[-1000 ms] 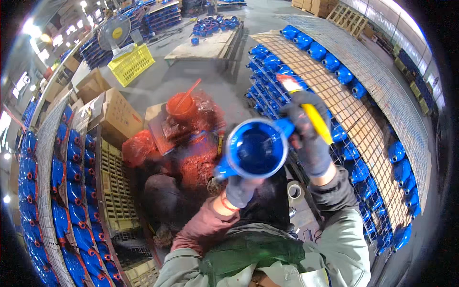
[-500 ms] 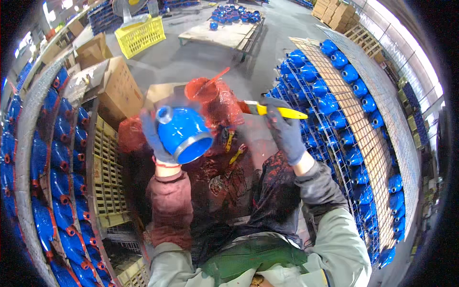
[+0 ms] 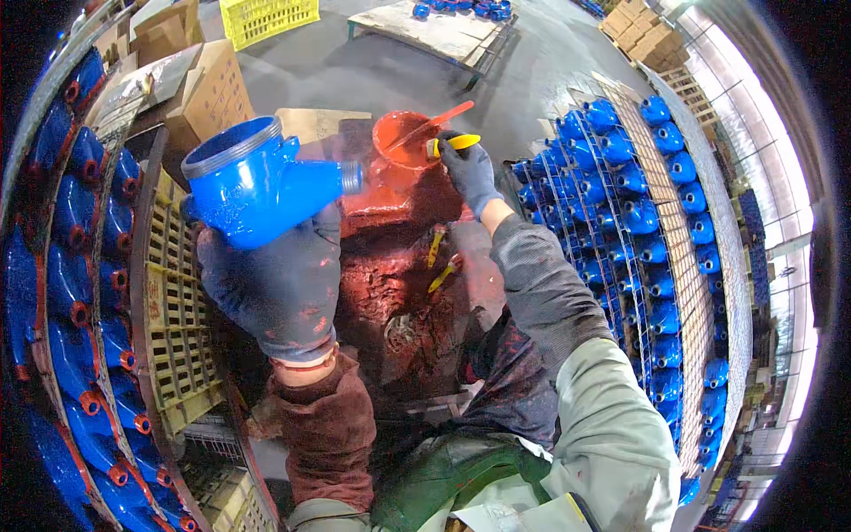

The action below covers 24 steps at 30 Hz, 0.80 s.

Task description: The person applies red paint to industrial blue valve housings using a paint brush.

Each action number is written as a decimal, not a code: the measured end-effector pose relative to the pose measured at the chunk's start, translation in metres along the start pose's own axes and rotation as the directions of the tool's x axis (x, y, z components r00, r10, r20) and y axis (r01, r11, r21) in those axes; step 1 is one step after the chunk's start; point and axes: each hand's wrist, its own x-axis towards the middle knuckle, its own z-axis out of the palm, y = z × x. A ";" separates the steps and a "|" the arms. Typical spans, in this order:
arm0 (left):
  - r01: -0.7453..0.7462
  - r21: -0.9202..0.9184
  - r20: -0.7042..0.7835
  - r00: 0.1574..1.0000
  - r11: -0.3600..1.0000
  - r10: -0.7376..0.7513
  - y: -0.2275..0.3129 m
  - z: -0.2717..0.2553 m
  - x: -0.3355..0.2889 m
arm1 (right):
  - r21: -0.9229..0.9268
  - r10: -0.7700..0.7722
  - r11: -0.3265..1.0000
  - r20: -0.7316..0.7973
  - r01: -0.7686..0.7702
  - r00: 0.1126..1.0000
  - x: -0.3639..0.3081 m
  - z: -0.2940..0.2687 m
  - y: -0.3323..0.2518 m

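Note:
A glossy blue hollow metal casting, with a wide threaded mouth and a narrower threaded neck, rests tilted in my left hand. The gloved fingers close around its underside, and the mouth points up and left. My gloved right hand grips a yellow-handled paintbrush at the right rim of a red-coated bowl. The bristle end points into the bowl and is hard to make out. A red stick leans across the bowl, which sits on a red-smeared stand.
Two yellow-handled tools lie below the bowl. Racks of blue castings stand on my right, and red-rimmed ones on my left. A cardboard box, a yellow crate and a low table stand farther off.
The casting has turned so its wide mouth faces up and left, and it is nearer the camera. My right hand has brought the brush leftward to the bowl. The view has shifted downward.

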 end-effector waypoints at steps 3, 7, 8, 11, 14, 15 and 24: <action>0.040 -0.014 0.003 0.999 0.999 -0.040 0.000 0.004 0.000 | 0.301 0.146 0.939 0.090 -0.167 0.985 0.001 -0.006 0.003; 0.112 -0.035 0.020 0.994 0.993 -0.112 -0.007 0.007 0.001 | 0.517 0.225 0.832 0.023 -0.204 0.974 -0.009 -0.029 0.013; 0.203 -0.085 0.011 0.979 0.975 -0.203 -0.007 0.008 0.002 | 0.485 0.239 0.847 0.014 -0.216 0.971 -0.013 -0.034 0.014; 0.279 -0.146 0.063 0.960 0.949 -0.273 -0.022 0.004 0.000 | 0.554 0.245 0.806 0.007 -0.208 0.970 -0.024 -0.054 0.021; 0.240 -0.105 0.092 0.969 0.965 -0.231 -0.024 -0.016 -0.006 | 0.619 0.238 0.761 0.014 -0.195 0.971 -0.035 -0.059 0.016; 0.248 -0.124 0.012 0.969 0.961 -0.248 -0.028 -0.019 -0.008 | 0.663 0.273 0.720 -0.002 -0.203 0.962 -0.040 -0.060 0.010; -0.216 0.976 0.217 0.976 -0.006 0.018 -0.085 -0.023 -0.035 | 0.799 0.214 0.590 -0.014 -0.118 0.977 -0.082 -0.111 -0.113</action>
